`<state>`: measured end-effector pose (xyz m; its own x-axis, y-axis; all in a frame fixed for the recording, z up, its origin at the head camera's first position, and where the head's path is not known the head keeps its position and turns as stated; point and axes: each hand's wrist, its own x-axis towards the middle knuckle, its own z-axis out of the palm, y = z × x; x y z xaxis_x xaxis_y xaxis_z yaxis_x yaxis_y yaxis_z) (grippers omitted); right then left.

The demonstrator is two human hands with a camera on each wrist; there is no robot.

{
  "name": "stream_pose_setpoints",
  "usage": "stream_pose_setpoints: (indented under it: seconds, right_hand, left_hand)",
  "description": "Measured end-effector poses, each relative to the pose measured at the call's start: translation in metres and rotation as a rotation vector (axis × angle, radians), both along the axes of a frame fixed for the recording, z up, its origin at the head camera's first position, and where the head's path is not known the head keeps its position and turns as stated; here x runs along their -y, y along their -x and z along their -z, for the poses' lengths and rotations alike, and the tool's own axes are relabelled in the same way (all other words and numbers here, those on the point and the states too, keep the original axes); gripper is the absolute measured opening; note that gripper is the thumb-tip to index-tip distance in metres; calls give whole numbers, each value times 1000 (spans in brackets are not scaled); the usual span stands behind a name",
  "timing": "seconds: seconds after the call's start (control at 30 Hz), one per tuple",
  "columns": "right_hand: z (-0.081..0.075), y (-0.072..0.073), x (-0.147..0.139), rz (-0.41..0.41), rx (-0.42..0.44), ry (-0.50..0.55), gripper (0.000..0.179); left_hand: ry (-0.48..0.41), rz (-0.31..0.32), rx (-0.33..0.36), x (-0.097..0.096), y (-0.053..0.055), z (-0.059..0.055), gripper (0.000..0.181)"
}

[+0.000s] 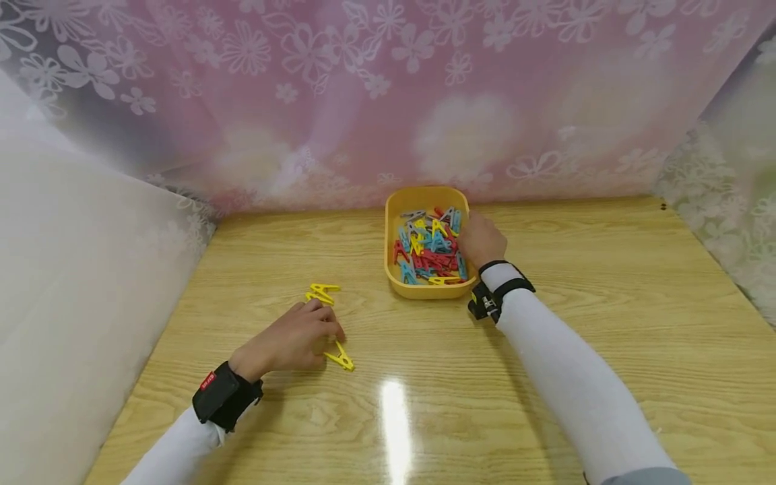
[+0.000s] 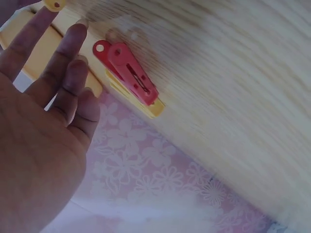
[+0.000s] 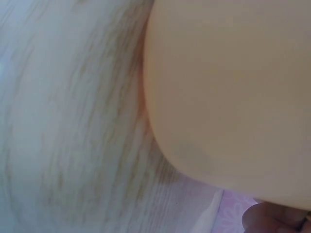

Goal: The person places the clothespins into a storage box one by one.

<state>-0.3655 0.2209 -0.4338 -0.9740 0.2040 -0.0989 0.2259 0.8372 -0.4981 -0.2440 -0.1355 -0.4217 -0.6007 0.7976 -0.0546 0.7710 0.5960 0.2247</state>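
My left hand (image 1: 294,339) is low over the wooden table, pinching a yellow clothespin (image 1: 342,358) by its legs between thumb and index finger. In the left wrist view its other fingers (image 2: 73,73) are loosely bent, and only the round end of the yellow clothespin (image 2: 54,4) shows. Beyond those fingers a red clothespin (image 2: 133,73) lies beside a yellow one (image 2: 156,109). Against the right rim of a yellow plastic basket (image 1: 389,259), my right hand (image 1: 483,240) grips the edge; some fingers are hidden. Red, blue, yellow and grey clothespins (image 1: 433,246) are heaped inside.
Yellow clothespins (image 1: 321,292) lie on the table (image 1: 606,289) just past my left hand. A pink flowered cloth (image 1: 339,135) hangs behind the table's back edge. Pale cloth covers both sides. The basket's smooth outer wall (image 3: 228,97) fills much of the right wrist view.
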Motion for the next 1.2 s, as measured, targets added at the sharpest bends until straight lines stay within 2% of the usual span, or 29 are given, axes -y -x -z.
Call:
stream_pose_setpoints:
  seconds: [0.37,0.5,0.6,0.7,0.87,1.0,1.2]
  right_hand:
    - [-3,-1,-2,3,-15,12,30]
    - [-2,-1,-1,4,1,9,31]
    - [-2,-1,-1,1,1,3,31]
    - [0,-1,0,1,-8,-6,30]
    - [4,-2,2,-7,-20,-5,28]
    - [5,-2,5,-11,-18,2,28]
    - [4,0,-1,11,-5,1,32]
  left_hand:
    - [32,-20,-35,-4,4,-4,27]
    - [-15,-32,-9,-3,7,-7,25]
    - [-98,-88,40,-6,15,-14,25]
    - [-190,-174,64,-16,28,-23,27]
    - [-279,-279,41,-47,58,-37,30]
    - [-334,-300,22,-81,83,-44,32]
    - [-338,-263,20,-140,117,-44,44]
